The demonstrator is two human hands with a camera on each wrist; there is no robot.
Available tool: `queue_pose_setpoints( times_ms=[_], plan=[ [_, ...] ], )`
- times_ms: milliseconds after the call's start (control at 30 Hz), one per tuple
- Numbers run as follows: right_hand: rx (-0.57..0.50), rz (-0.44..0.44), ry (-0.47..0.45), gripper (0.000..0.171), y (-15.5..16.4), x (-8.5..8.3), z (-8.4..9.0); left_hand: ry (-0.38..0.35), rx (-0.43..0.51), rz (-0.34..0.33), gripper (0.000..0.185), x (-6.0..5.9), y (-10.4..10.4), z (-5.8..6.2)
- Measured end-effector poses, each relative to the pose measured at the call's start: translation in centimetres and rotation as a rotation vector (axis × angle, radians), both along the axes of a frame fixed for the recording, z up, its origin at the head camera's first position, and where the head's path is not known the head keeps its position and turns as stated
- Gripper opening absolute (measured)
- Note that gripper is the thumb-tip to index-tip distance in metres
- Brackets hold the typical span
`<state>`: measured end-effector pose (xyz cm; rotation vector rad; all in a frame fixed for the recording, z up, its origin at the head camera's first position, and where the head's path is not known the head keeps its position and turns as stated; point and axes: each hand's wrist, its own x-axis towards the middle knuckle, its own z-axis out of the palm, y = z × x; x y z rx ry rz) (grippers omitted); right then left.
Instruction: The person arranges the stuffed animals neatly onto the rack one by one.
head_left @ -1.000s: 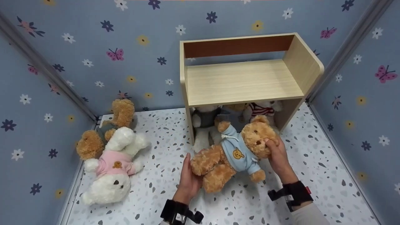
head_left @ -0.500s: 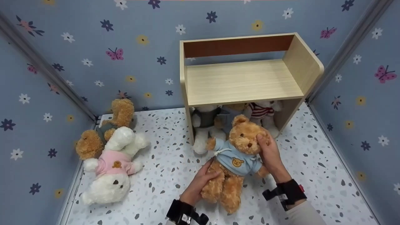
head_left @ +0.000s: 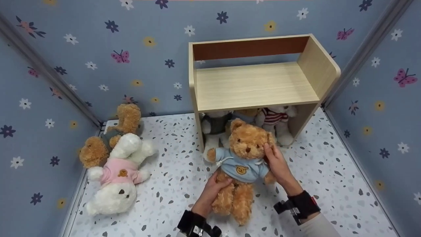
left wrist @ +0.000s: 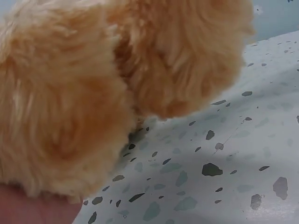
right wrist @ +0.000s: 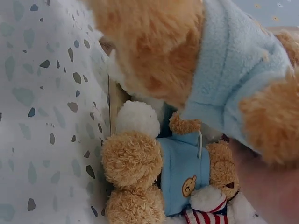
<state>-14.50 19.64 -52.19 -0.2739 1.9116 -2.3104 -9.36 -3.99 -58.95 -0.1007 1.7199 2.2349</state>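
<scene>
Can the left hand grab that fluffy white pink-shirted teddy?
Probably not yet: the left hand holds the fuzzy brown blue-hoodied teddy. Only speckled white floor separates hand and white teddy.

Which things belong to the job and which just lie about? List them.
Job, seemingly: held bear, left hand, right hand, shelf.
Lying about, seemingly: pink-shirted toy, brown toy; idle inside shelf: striped toy, grey-shirted toy, blue-shirted toy.

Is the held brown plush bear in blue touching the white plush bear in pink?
Apart: the head view shows speckled white surface between the brown bear and white bear.
</scene>
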Motion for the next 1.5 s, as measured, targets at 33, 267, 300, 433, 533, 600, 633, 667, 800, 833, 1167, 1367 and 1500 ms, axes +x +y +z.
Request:
queue_pose_setpoints(
  times_ms=[33, 267, 300, 433, 533, 600, 633, 667, 800, 833, 1167, 1367, 1500],
  plan=[
    [0.028, -0.002, 0.007, 0.056, -0.1, 0.2, 0.0, 0.000, 0.024, 0.006, 0.078, 0.0, 0.0, 0.1],
    [0.233, 0.035, 0.020, 0.045, -0.3, 1.5, -0.4, -0.022, 0.083, 0.075, 0.089, -0.2, 0.2, 1.1],
    [0.252, 0.034, 0.015, 0.047, -0.3, 1.6, -0.4, -0.028, 0.078, 0.085, 0.090, -0.2, 0.2, 1.2],
    [0.273, 0.029, -0.029, 0.069, -0.7, 1.8, -0.4, -0.045, 0.038, 0.119, 0.095, -0.3, 0.2, 1.6],
    [0.240, 0.028, -0.018, 0.071, -1.1, 1.8, -0.4, -0.049, 0.029, 0.129, 0.096, -0.2, 0.3, 2.0],
    [0.209, 0.023, 0.003, 0.072, -1.3, 1.9, -0.5, -0.050, 0.057, 0.128, 0.094, -0.3, 0.4, 2.3],
    [0.186, 0.020, 0.013, 0.072, -1.4, 1.9, -0.6, -0.051, 0.067, 0.131, 0.094, -0.3, 0.4, 2.5],
    [0.167, 0.018, 0.027, 0.072, -1.5, 2.0, -0.7, -0.051, 0.078, 0.131, 0.093, -0.2, 0.5, 2.7],
    [0.101, -0.014, 0.051, 0.066, -1.7, 2.1, -0.9, -0.040, 0.084, 0.142, 0.093, -0.3, 0.6, 3.2],
    [0.091, -0.017, 0.053, 0.064, -1.7, 2.1, -0.9, -0.035, 0.074, 0.146, 0.094, -0.3, 0.6, 3.3],
    [0.192, -0.025, 0.036, 0.071, -2.3, 1.6, 0.1, 0.022, 0.072, 0.130, 0.089, -1.1, 0.5, 4.0],
    [0.227, -0.118, 0.040, 0.066, -2.5, 1.4, 0.6, 0.052, 0.118, 0.101, 0.082, -1.5, 0.7, 4.3],
    [0.235, -0.160, 0.044, 0.065, -2.5, 1.4, 1.1, 0.086, 0.054, 0.094, 0.081, -1.6, 0.7, 4.6]
  ],
)
